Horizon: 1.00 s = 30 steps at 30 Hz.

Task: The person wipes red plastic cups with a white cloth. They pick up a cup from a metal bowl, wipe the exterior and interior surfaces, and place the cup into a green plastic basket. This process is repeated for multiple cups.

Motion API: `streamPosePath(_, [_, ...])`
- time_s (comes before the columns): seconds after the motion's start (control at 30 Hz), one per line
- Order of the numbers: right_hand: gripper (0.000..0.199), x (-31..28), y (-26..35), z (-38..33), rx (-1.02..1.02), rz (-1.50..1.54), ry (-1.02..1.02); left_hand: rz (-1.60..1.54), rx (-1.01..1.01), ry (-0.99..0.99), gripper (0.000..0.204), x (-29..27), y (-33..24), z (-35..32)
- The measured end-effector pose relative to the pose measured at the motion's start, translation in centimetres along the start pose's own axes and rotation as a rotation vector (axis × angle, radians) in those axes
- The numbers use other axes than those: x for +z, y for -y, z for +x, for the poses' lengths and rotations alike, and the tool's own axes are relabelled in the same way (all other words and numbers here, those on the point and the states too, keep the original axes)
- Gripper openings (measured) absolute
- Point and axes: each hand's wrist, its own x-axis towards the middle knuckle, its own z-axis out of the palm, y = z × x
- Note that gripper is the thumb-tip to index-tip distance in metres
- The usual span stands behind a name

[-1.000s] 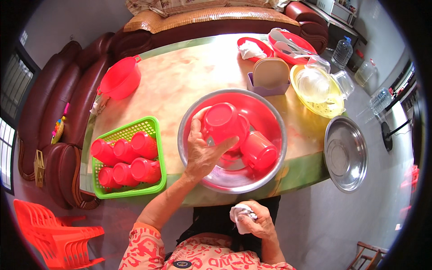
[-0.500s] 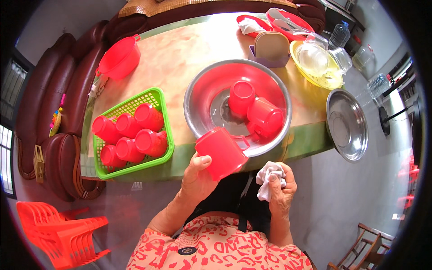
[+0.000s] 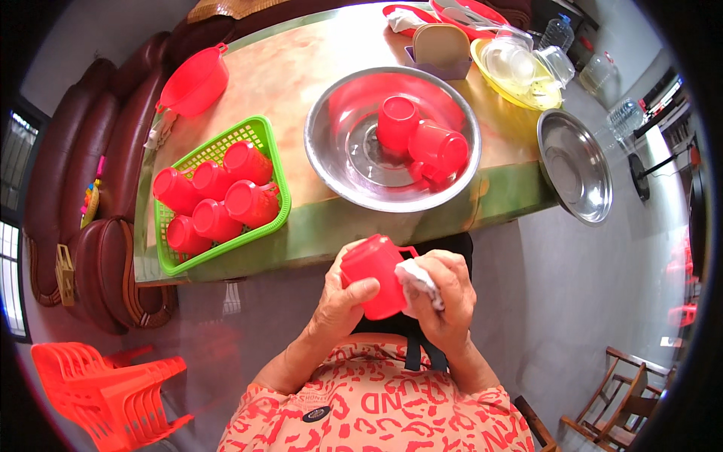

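Note:
A red plastic mug (image 3: 374, 273) is held close to my body, just off the table's near edge. My left hand (image 3: 335, 301) grips it by the side, thumb across its wall. Bunched in my right hand (image 3: 449, 296) is a white cloth (image 3: 419, 282), pressed against the mug on its handle side. Beyond them a large metal basin (image 3: 354, 192) holds two more red mugs (image 3: 437, 150). To the left stands a green basket (image 3: 280, 197) with several red mugs (image 3: 215, 220) turned bottom up inside.
On the table (image 3: 301, 60) are a red basin (image 3: 193, 81) at far left, a purple holder (image 3: 440, 69) and a yellow basin (image 3: 493, 85) with clear containers. A metal bowl (image 3: 576, 166) juts past the right edge. Red stacked chairs (image 3: 113, 392) stand at lower left.
The held mug has moved from over the basin's near rim toward my body. My right hand has brought the cloth up and left against it. The view has shifted slightly.

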Motion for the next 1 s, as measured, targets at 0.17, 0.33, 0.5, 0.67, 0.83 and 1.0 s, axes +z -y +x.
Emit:
streamPosePath(0.17, [0.032, 0.6, -0.8, -2.0, 0.129, 0.027, -0.241, -0.117, -0.040, -0.039, 0.069, 1.6, 0.2, -0.9])
streamPosePath(0.33, [0.040, 0.5, -0.4, -2.8, -0.061, -0.155, -0.216, -0.215, -0.090, -0.116, 0.061, 1.6, 0.6, -0.7])
streamPosePath(0.5, [0.043, 0.5, -0.6, -3.4, -0.049, -0.234, -0.114, -0.130, -0.108, -0.172, 0.057, 0.7, 2.0, -0.5])
streamPosePath(0.67, [0.046, 0.2, -0.2, -4.5, 0.034, -0.223, 0.020, -0.158, -0.111, -0.170, 0.055, 0.3, 2.8, -0.5])
streamPosePath(0.83, [0.040, -0.2, 0.4, -4.7, 0.122, -0.236, 0.282, -0.108, -0.086, -0.248, 0.056, -0.1, 3.4, -0.6])
streamPosePath(1.0, [0.035, -0.3, 1.1, -5.0, 0.112, -0.081, 0.396, -0.054, -0.046, -0.263, 0.056, -1.5, 4.2, -0.4])
